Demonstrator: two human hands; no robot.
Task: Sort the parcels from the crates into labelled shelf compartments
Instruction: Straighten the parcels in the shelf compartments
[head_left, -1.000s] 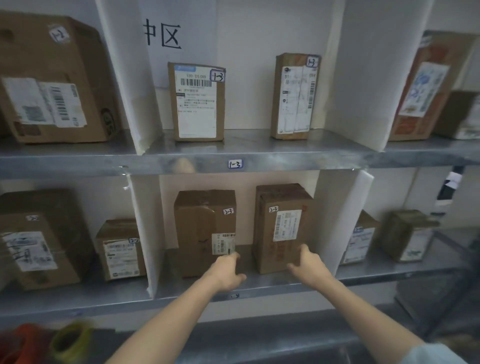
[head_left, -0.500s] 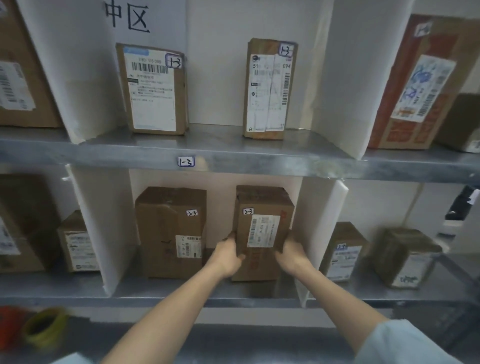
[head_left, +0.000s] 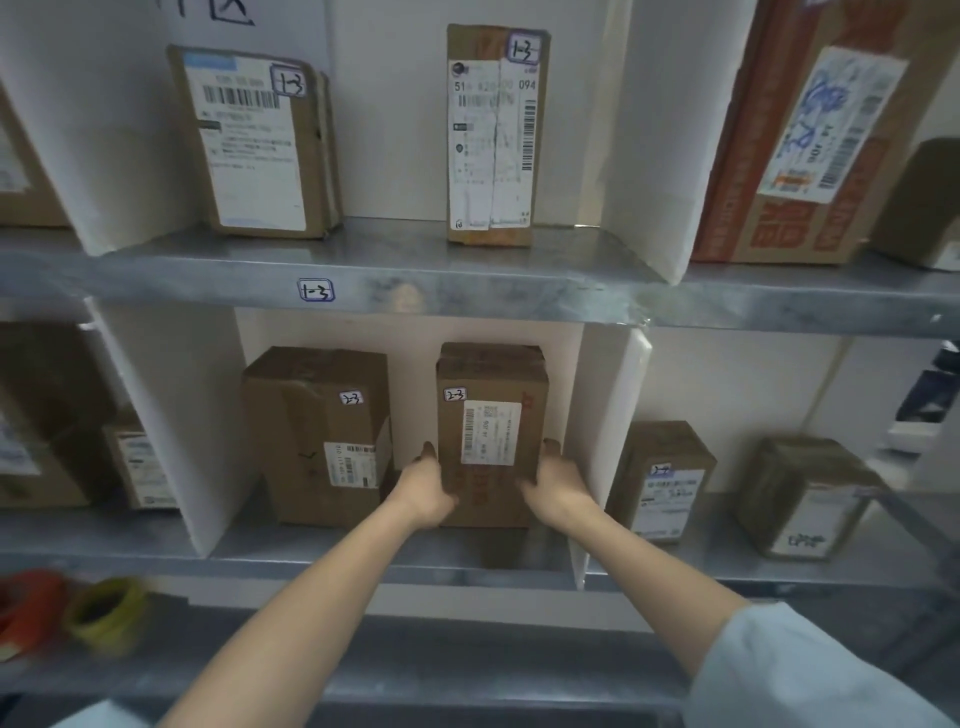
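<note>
Upper shelf (head_left: 467, 280) & lower shelf (head_left: 311, 551): grey sheet metal, mottled, dull sheen w/ faint reflections. Divider (head_left: 608, 441): white board, matt, smooth. Right 2-3 parcel (head_left: 491, 374): brown cardboard, matt, creased at top, clear tape there slightly glossy; its paper label (head_left: 491, 434) white, smooth. Left 2-3 parcel (head_left: 311, 415): same cardboard, more crumpled, shiny tape strips. Wide 1-3 parcel (head_left: 260, 145): cardboard, flat paper sticker. Tall 1-3 parcel (head_left: 491, 135): cardboard, sticker wrinkled. Sleeve (head_left: 805, 675): pale cloth, matt. Red roll (head_left: 31, 608) & yellow roll (head_left: 104, 613): blurred, material unclear.
</note>
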